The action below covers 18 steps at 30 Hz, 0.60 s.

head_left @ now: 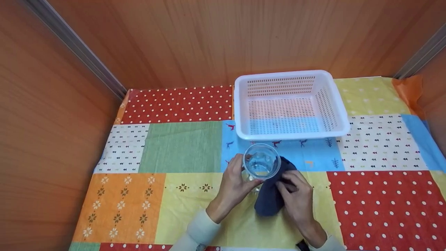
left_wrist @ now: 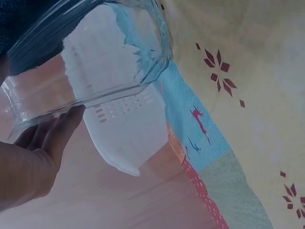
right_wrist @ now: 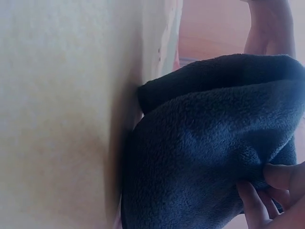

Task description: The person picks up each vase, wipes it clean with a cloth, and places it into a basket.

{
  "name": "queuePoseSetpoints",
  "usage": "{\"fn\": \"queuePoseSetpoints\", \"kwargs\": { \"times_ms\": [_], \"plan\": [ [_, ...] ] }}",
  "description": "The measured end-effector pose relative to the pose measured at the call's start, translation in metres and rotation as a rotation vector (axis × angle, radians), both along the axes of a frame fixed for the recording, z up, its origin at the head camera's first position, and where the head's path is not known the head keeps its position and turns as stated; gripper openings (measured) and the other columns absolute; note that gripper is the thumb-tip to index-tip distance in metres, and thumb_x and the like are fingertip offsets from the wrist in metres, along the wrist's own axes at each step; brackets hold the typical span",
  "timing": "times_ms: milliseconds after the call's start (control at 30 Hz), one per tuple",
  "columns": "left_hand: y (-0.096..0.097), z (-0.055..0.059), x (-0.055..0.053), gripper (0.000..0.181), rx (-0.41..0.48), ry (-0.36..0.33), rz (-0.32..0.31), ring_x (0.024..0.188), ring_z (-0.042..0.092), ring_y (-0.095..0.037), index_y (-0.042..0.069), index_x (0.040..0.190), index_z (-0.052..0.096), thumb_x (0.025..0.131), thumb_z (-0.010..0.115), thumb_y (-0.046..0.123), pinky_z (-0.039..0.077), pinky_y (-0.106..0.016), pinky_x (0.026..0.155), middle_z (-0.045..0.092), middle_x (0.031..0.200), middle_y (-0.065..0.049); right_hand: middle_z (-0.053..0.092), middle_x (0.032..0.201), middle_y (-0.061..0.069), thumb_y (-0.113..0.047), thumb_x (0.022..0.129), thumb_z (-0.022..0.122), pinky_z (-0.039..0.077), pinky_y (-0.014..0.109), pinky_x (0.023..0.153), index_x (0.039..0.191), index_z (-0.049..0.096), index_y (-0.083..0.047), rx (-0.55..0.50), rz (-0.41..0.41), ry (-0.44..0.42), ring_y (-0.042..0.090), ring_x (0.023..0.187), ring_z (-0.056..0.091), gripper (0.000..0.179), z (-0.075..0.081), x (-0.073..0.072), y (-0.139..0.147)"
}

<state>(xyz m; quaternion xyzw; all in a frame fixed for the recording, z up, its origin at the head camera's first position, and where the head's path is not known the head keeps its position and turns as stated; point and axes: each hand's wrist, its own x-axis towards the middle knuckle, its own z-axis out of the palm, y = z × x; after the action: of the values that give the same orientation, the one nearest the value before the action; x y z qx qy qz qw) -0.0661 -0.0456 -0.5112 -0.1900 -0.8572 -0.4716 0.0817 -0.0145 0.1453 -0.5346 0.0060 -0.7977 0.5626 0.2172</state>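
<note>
A clear glass jar (head_left: pixel 262 164) stands mouth up in front of me in the head view. My left hand (head_left: pixel 232 181) grips it around its left side, thumb near the rim. In the left wrist view the glass wall (left_wrist: pixel 95 95) shows beside the left fingers. My right hand (head_left: pixel 297 197) pinches a dark grey-blue fleecy cloth (head_left: pixel 268 200), which lies against the jar's right side. In the right wrist view the folded cloth (right_wrist: pixel 200 148) fills much of the picture, with the right fingers (right_wrist: pixel 252 200) bunching it. The cloth hides part of the jar there.
A white perforated plastic basket (head_left: pixel 292 135) stands just beyond the jar. A patchwork-print tablecloth (head_left: pixel 188 150) covers the table. Wood-grain panels (head_left: pixel 209 42) rise behind and at both sides.
</note>
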Motion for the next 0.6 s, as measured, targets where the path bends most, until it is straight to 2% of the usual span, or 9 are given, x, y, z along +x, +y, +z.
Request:
{"fn": "queuePoseSetpoints", "kwargs": {
  "times_ms": [100, 267, 367, 467, 600],
  "plan": [
    [-0.002, 0.000, 0.000, 0.077, -0.040, -0.015, -0.004, 0.113, 0.064, -0.025, 0.004, 0.137, 0.057, 0.077, 0.097, 0.028, 0.062, -0.039, 0.090, 0.066, 0.123, -0.009, 0.069, 0.101, 0.014, 0.023, 0.079, 0.078, 0.056, 0.011, 0.082, 0.099, 0.076, 0.006, 0.006, 0.001, 0.012, -0.001, 0.100, 0.065, 0.027, 0.000, -0.001, 0.000],
    [-0.016, 0.003, -0.008, 0.083, -0.025, -0.181, -0.159, 0.128, 0.062, -0.034, 0.008, 0.149, 0.045, 0.083, 0.093, 0.024, 0.058, -0.052, 0.101, 0.062, 0.140, -0.014, 0.069, 0.102, 0.013, 0.024, 0.078, 0.077, 0.056, 0.011, 0.084, 0.099, 0.076, 0.005, 0.006, 0.007, 0.007, -0.001, 0.100, 0.065, 0.028, -0.001, -0.003, 0.000],
    [-0.023, 0.006, -0.013, 0.081, -0.032, -0.244, -0.223, 0.130, 0.062, -0.035, 0.011, 0.150, 0.043, 0.085, 0.091, 0.021, 0.056, -0.056, 0.104, 0.063, 0.142, -0.011, 0.070, 0.101, 0.013, 0.025, 0.079, 0.077, 0.057, 0.013, 0.083, 0.098, 0.076, 0.005, -0.004, 0.020, 0.021, -0.002, 0.100, 0.066, 0.028, -0.002, -0.004, 0.000],
    [-0.025, 0.007, -0.016, 0.080, -0.054, -0.233, -0.235, 0.129, 0.063, -0.032, 0.013, 0.149, 0.044, 0.085, 0.091, 0.019, 0.056, -0.054, 0.104, 0.065, 0.140, -0.010, 0.069, 0.100, 0.013, 0.025, 0.079, 0.077, 0.058, 0.013, 0.083, 0.097, 0.076, 0.005, -0.012, 0.026, 0.036, -0.002, 0.100, 0.066, 0.027, -0.002, -0.004, 0.000],
    [-0.021, 0.004, -0.015, 0.083, -0.073, -0.153, -0.208, 0.132, 0.061, -0.026, 0.011, 0.151, 0.048, 0.082, 0.094, 0.019, 0.054, -0.049, 0.107, 0.064, 0.144, -0.009, 0.069, 0.100, 0.013, 0.024, 0.080, 0.077, 0.057, 0.012, 0.083, 0.098, 0.076, 0.004, -0.004, 0.019, 0.044, -0.002, 0.100, 0.065, 0.027, -0.002, -0.004, 0.000]
  ]
}}
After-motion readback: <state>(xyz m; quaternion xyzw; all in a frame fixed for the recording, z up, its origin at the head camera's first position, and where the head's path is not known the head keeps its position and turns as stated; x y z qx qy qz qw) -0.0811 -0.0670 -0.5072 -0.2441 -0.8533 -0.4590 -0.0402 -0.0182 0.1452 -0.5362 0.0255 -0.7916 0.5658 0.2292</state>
